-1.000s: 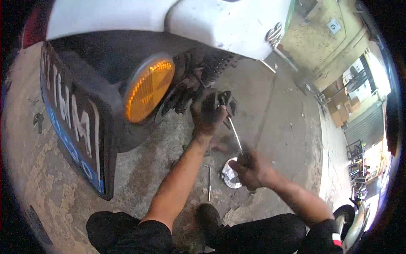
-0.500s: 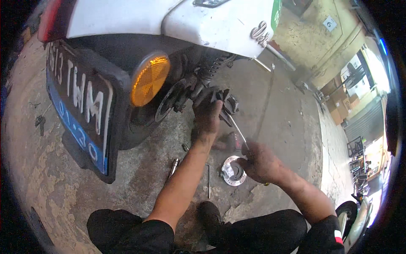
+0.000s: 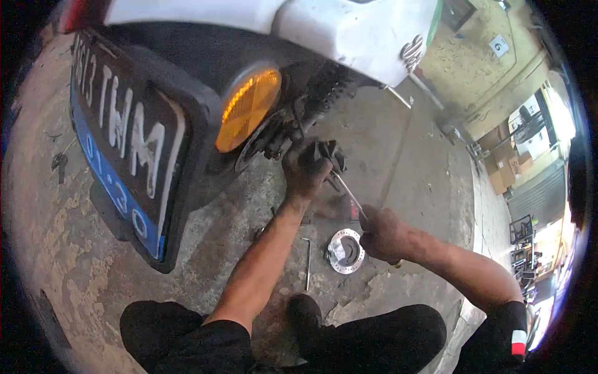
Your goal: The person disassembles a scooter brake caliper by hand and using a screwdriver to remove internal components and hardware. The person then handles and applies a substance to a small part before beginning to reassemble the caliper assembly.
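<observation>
My left hand (image 3: 306,171) is closed around a dark, greasy metal part that looks like a brake caliper (image 3: 333,153), below the rear of a white scooter (image 3: 349,34). My thumb presses near one end of a slim silver rod-shaped tool (image 3: 350,194), which meets the part. The tool's other end is inside my right hand (image 3: 383,235), whose fingers are wrapped around it; its handle is hidden, so its exact kind does not show. Just left of my right hand, a drilled silver brake disc (image 3: 358,265) lies on the floor. Part of the caliper is covered by my left fingers.
The scooter's number plate (image 3: 134,134) and orange reflector (image 3: 249,109) jut out at the left. An L-shaped metal bar (image 3: 308,265) lies on the concrete between my arms. Cardboard boxes (image 3: 498,159) stand by the wall at the far right.
The view has shifted, so the plate and reflector appear farther right and the scooter body higher. Both hands keep their grip, with the tool still against the dark part.
</observation>
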{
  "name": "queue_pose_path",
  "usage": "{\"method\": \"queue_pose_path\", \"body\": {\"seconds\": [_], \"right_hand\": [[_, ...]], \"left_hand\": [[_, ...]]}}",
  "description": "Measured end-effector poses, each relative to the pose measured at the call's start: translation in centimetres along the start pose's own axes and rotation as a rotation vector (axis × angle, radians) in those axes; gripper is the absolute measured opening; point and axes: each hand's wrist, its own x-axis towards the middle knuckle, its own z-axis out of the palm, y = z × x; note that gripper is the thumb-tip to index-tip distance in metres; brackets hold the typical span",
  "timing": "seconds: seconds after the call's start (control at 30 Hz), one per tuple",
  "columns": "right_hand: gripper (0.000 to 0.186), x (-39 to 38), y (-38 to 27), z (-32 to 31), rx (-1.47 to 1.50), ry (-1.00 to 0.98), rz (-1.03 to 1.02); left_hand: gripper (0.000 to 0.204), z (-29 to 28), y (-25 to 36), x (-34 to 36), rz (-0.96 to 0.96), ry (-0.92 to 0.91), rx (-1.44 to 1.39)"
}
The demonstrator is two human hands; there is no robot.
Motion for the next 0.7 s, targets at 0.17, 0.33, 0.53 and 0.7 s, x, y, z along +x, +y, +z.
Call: {"method": "queue_pose_path", "body": {"seconds": [0.17, 0.33, 0.53, 0.7], "right_hand": [[0.034, -0.1, -0.2, 1.7, 0.28, 0.088, -0.023], [0.027, -1.3, 2.9, 10.3, 0.976, 0.244, -0.212], [0.046, 2.0, 4.7, 23.9, 1.173, 0.025, 0.093], [0.057, 5.5, -0.9, 29.5, 0.877, 0.116, -0.091]], "left_hand": [[0.017, -0.2, -1.0, 0.8, 0.29, 0.014, 0.406], [0.021, 1.6, -1.0, 0.4, 0.007, 0.164, 0.086], [0.044, -1.8, 1.3, -0.1, -0.389, 0.232, -0.564], [0.072, -7.1, 2.0, -1.3, -0.461, -0.115, -1.011]]}}
